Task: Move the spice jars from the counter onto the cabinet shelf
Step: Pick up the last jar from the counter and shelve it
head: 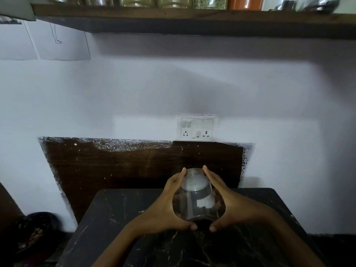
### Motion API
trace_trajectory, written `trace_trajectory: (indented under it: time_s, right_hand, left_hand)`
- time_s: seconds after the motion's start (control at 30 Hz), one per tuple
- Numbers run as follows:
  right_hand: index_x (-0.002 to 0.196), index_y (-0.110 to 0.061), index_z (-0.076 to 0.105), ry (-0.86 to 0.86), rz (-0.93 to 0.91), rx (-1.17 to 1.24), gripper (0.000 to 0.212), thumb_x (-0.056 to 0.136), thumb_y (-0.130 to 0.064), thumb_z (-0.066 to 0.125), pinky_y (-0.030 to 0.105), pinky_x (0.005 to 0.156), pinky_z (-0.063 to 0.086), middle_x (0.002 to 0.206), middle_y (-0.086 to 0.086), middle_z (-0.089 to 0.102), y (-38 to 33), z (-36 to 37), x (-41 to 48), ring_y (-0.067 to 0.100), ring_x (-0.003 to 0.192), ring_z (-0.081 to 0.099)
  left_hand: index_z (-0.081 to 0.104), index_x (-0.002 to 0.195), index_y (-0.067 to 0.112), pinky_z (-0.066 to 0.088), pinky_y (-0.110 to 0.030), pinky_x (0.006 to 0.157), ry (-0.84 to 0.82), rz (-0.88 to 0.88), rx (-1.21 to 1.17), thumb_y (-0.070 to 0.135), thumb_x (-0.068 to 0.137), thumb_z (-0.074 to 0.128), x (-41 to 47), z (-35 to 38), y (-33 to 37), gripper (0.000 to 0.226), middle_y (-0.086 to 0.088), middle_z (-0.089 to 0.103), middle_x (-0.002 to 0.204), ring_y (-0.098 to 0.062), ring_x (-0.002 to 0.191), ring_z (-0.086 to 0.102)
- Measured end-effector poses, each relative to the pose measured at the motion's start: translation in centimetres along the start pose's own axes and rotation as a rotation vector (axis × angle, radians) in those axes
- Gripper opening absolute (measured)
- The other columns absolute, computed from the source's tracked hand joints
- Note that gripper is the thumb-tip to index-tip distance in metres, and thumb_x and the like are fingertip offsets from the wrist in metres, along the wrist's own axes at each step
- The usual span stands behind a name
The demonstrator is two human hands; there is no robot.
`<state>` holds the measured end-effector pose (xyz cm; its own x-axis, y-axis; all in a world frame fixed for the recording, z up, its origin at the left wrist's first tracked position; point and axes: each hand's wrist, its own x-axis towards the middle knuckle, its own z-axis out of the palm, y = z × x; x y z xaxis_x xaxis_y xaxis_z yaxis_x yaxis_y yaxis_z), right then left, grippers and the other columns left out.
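Jar: a clear glass jar [196,197] with a metal lid and some white powder inside, at 6 o'clock in the view, tilted with the lid leaning away toward the wall.
Left grip: the left hand [165,207] is wrapped on the jar's 9 o'clock side, fingers up by the lid, thumb under the base.
Right grip: the right hand [229,205] is closed on the 3 o'clock side in the same way, thumb tip near the left thumb.
Counter: dark marbled counter [119,218] lies below the jar; whether the base touches it I cannot tell.
Shelf: wooden shelf [173,12] at 12 o'clock, carrying a row of jars [173,1], one orange [244,2].
Wall: a white switch plate [196,128] sits above a dark board [115,166].
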<state>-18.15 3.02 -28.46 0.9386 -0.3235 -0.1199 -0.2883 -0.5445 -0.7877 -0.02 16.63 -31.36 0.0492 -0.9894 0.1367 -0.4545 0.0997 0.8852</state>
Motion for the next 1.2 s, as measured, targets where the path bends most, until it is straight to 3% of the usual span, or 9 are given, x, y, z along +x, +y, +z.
trace_trajectory:
  time_s: [0.1, 0.2, 0.4, 0.53, 0.7, 0.8, 0.93, 1.07, 1.2]
  right_hand:
    - [0.138, -0.049, -0.017, 0.033, 0.004, -0.027, 0.13, 0.062, -0.022, 0.085, 0.002, 0.086, 0.038, 0.137, -0.035, -0.005, -0.1, 0.1, -0.1, 0.002, 0.132, 0.015]
    - [0.143, -0.043, -0.015, 0.055, 0.011, -0.075, 0.131, 0.061, -0.024, 0.085, 0.008, 0.093, 0.034, 0.134, -0.036, -0.003, 0.0, 0.5, 0.0, 0.004, 0.133, 0.018]
    - [0.137, -0.051, -0.022, 0.072, 0.016, -0.073, 0.135, 0.059, -0.029, 0.087, 0.002, 0.088, 0.029, 0.133, -0.04, -0.014, -0.1, 0.3, -0.3, -0.002, 0.13, 0.013]
    - [0.135, -0.05, -0.019, 0.032, 0.041, -0.015, 0.131, 0.062, -0.02, 0.086, -0.001, 0.079, 0.039, 0.134, -0.037, -0.007, -0.4, -0.6, -0.9, -0.016, 0.108, 0.031]
    - [0.14, -0.048, -0.012, 0.074, 0.033, -0.085, 0.131, 0.057, -0.027, 0.088, 0.008, 0.091, 0.037, 0.133, -0.036, 0.0, -0.2, 0.1, -0.6, 0.001, 0.129, 0.022]
    - [0.142, -0.045, -0.014, 0.099, 0.013, -0.12, 0.133, 0.057, -0.029, 0.087, 0.002, 0.083, 0.033, 0.128, -0.04, -0.004, -0.3, 0.6, -0.5, 0.0, 0.128, 0.017]
    - [0.135, -0.055, -0.019, 0.063, 0.017, -0.075, 0.133, 0.059, -0.027, 0.087, 0.0, 0.084, 0.031, 0.131, -0.042, -0.011, -0.4, -0.3, -1.2, -0.001, 0.128, 0.013]
    - [0.134, -0.056, -0.016, 0.002, 0.05, -0.071, 0.132, 0.06, -0.021, 0.087, 0.003, 0.082, 0.042, 0.132, -0.041, -0.002, -0.6, -1.4, -1.8, -0.004, 0.109, 0.036]
    - [0.142, -0.05, -0.007, 0.035, 0.03, -0.108, 0.132, 0.054, -0.03, 0.089, 0.012, 0.099, 0.035, 0.139, -0.036, 0.004, -0.3, -1.0, -1.3, 0.001, 0.13, 0.025]
  left_hand:
    - [-0.012, 0.145, 0.041, 0.032, -0.005, 0.1, -0.036, -0.012, 0.0, 0.027, 0.062, 0.087, 0.0, 0.1, 0.0, 0.13, 0.032, -0.01, 0.149, 0.005, 0.14, 0.011]
    - [-0.021, 0.144, 0.038, 0.019, 0.009, 0.092, -0.04, 0.0, 0.167, 0.042, 0.061, 0.085, 0.2, 0.6, 0.2, 0.134, 0.035, -0.034, 0.141, 0.029, 0.126, -0.012]
    - [-0.004, 0.147, 0.033, 0.028, 0.002, 0.096, 0.012, 0.043, 0.147, 0.034, 0.062, 0.086, 0.2, 0.4, 1.0, 0.124, 0.03, -0.003, 0.146, 0.024, 0.129, 0.01]
    - [0.0, 0.146, 0.039, 0.047, -0.024, 0.1, 0.027, 0.033, 0.005, 0.028, 0.06, 0.088, -0.1, 0.1, 1.1, 0.124, 0.036, 0.002, 0.144, 0.004, 0.137, 0.022]
    - [-0.011, 0.144, 0.043, 0.03, -0.01, 0.105, -0.015, -0.002, 0.053, 0.036, 0.06, 0.087, 0.1, 0.3, 0.7, 0.13, 0.033, -0.007, 0.147, 0.004, 0.138, 0.015]
    - [-0.009, 0.145, 0.038, 0.028, 0.006, 0.091, -0.019, -0.007, 0.095, 0.035, 0.061, 0.086, 0.3, 0.4, 1.0, 0.127, 0.035, -0.002, 0.143, 0.013, 0.131, 0.018]
    - [0.002, 0.145, 0.042, 0.038, -0.001, 0.089, 0.017, -0.016, 0.014, 0.029, 0.058, 0.089, 0.1, 0.1, 0.8, 0.124, 0.038, 0.01, 0.141, 0.015, 0.125, 0.03]
    - [0.007, 0.14, 0.05, 0.045, -0.016, 0.096, 0.004, -0.04, -0.075, 0.022, 0.057, 0.089, -0.2, 0.2, 0.8, 0.12, 0.037, 0.015, 0.141, 0.013, 0.124, 0.039]
    - [-0.003, 0.145, 0.045, 0.034, -0.013, 0.103, -0.025, -0.038, 0.011, 0.032, 0.06, 0.087, 0.1, 0.6, 1.0, 0.125, 0.03, 0.006, 0.15, 0.007, 0.137, 0.022]
